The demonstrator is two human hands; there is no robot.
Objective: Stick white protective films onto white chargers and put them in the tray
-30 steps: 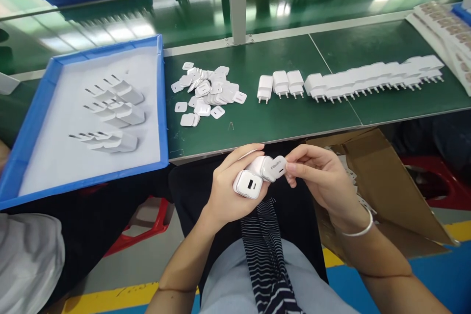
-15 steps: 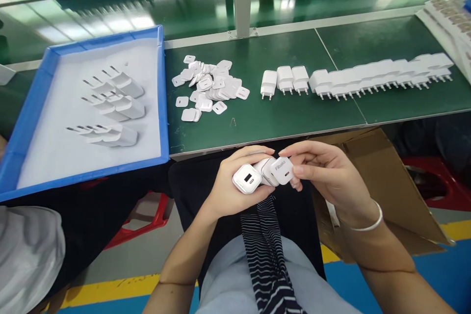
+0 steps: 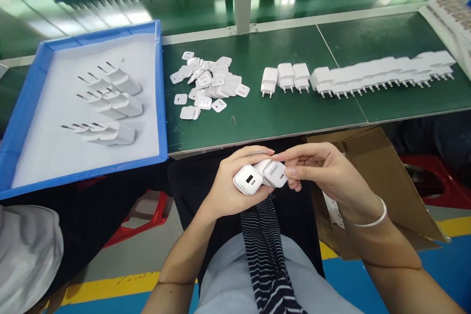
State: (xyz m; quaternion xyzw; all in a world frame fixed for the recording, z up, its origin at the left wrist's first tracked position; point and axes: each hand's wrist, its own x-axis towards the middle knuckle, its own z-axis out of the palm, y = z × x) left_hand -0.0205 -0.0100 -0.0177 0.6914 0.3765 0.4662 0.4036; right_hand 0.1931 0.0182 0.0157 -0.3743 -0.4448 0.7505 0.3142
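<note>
My left hand (image 3: pixel 231 184) is wrapped round two white plug chargers side by side. The nearer charger (image 3: pixel 248 179) shows a dark wide port and a small oval port on its end. On the end of the other one lies a white cover plate (image 3: pixel 275 174) with grey lettering and one small slot. My right hand (image 3: pixel 316 171) pinches that plate at its right edge, thumb and forefinger on it, against the charger. The chargers' prongs are hidden. Beyond my hands, a heap of similar white plates (image 3: pixel 217 81) lies on the green bench (image 3: pixel 209 135).
A blue-rimmed tray (image 3: pixel 162 93) at left holds several chargers (image 3: pixel 117 103) lying down. Several more chargers (image 3: pixel 368 76) stand in a row along the bench, right of three others (image 3: pixel 286 77). An open cardboard box (image 3: pixel 386 191) sits below right. A person's sleeve (image 3: pixel 29 250) shows at lower left.
My right hand has brought the lettered plate left and slightly down, from in front of the second charger onto its end. My left hand keeps its grip on both chargers.
</note>
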